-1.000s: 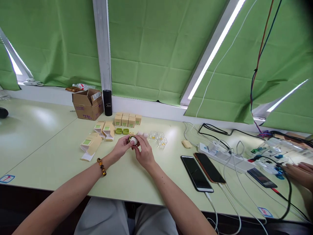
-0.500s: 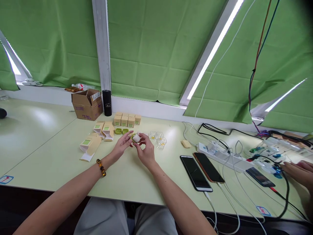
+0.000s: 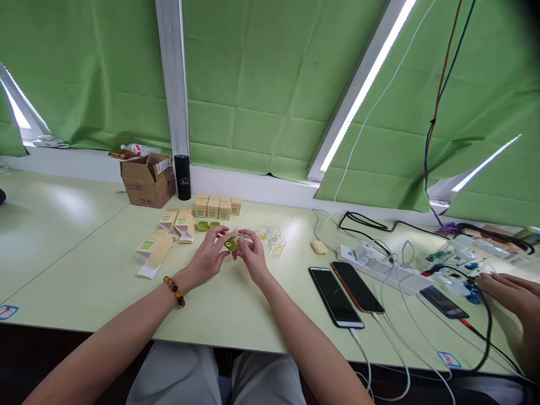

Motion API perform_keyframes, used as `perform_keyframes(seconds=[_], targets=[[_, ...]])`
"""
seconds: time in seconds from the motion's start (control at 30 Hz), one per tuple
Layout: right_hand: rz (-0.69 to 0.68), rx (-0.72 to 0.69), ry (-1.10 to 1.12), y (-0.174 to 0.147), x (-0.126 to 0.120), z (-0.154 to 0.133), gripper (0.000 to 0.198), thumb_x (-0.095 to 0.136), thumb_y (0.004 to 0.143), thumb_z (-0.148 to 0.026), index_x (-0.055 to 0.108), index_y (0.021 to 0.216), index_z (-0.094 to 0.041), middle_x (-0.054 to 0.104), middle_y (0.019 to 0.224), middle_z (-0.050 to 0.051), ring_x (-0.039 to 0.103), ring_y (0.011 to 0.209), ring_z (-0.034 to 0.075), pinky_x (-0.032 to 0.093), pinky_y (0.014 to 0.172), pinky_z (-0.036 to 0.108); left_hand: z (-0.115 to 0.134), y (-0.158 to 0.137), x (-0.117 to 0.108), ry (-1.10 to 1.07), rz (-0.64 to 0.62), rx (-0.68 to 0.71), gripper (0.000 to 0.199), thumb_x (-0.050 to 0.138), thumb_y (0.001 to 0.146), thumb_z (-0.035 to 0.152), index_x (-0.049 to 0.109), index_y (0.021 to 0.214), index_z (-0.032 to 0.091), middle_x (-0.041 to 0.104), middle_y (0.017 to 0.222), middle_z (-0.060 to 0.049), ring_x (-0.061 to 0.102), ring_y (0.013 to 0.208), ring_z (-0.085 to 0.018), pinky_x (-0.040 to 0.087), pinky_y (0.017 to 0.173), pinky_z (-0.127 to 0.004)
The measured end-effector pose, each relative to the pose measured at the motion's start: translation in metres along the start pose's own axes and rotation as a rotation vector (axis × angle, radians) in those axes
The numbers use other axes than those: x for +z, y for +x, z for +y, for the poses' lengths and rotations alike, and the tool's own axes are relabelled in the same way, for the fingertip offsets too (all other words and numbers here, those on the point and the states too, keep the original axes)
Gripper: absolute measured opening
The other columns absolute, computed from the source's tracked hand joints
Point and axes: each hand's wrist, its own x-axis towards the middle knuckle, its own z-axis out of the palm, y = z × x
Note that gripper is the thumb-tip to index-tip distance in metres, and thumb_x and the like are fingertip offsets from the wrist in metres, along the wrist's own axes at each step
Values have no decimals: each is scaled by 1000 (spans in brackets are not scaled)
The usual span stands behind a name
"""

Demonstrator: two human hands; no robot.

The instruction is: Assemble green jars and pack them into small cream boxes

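Observation:
Between the fingertips of both hands is a small olive-green case (image 3: 232,243) with rounded edges, held just above the table. My left hand (image 3: 206,259), bracelet at the wrist, grips it from the left. From the right, the closed fingers of my right hand (image 3: 253,260) press on it. Just beyond them sit small green open containers (image 3: 203,226). Several clear plastic cups (image 3: 277,245) with yellow bits inside stand right of my hands. Kraft paper boxes with open flaps (image 3: 154,247) lie to the left, and a row of small closed kraft boxes (image 3: 213,208) stands behind.
A cardboard carton (image 3: 148,181) and a black cylinder (image 3: 183,178) stand at the back left. On the right lie a beige piece (image 3: 319,247), phones (image 3: 336,297) with cables and a white power strip (image 3: 383,270). Another person's hand (image 3: 512,292) is at the far right.
The green case has turned in my hands: its white part showed before, and now its green side faces up. My left fingers have moved over it. The view has shifted slightly.

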Motion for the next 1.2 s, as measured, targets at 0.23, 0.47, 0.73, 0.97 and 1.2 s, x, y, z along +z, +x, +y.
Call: perform_keyframes(seconds=[0.23, 0.47, 0.73, 0.97, 1.2], targets=[[67, -13, -128, 2, -4, -2, 45, 60, 92, -64, 57, 111, -24, 63, 63, -4, 57, 52, 14, 46, 53, 28, -8, 3, 4, -172, 136, -171, 39, 66, 94, 29, 61, 133, 25, 57, 133, -13, 57, 124, -27, 52, 102, -46], [509, -237, -1262, 14, -59, -27, 21, 56, 92, -24, 73, 103, -22, 73, 92, 8, 63, 89, 25, 45, 76, 37, -25, 9, 12, -610, 243, -559, 47, 77, 85, 51, 68, 118, 19, 68, 120, -11, 66, 104, -22, 55, 94, -39], [371, 158, -1774, 17, -96, -41, 21, 66, 75, -9, 80, 88, -16, 71, 102, 21, 59, 107, 36, 42, 86, 45, -33, 11, 12, -817, 224, -680, 44, 76, 83, 57, 73, 96, 15, 71, 99, -6, 63, 88, -16, 54, 83, -32], [99, 202, -1021, 20, -80, -43, 19, 66, 81, -32, 76, 73, -19, 70, 76, 7, 58, 75, 21, 40, 69, 33, -27, 13, 8, -970, 286, -741, 43, 82, 77, 55, 76, 92, 16, 71, 101, -7, 61, 90, -17, 53, 84, -33], [-110, 94, -215, 15, -53, -46, 26, 80, 75, -46, 77, 76, -20, 65, 75, 2, 50, 68, 14, 42, 64, 29, -23, 15, 5, -1091, 330, -758, 40, 87, 74, 51, 77, 90, 15, 73, 102, -8, 63, 88, -16, 53, 83, -32]])
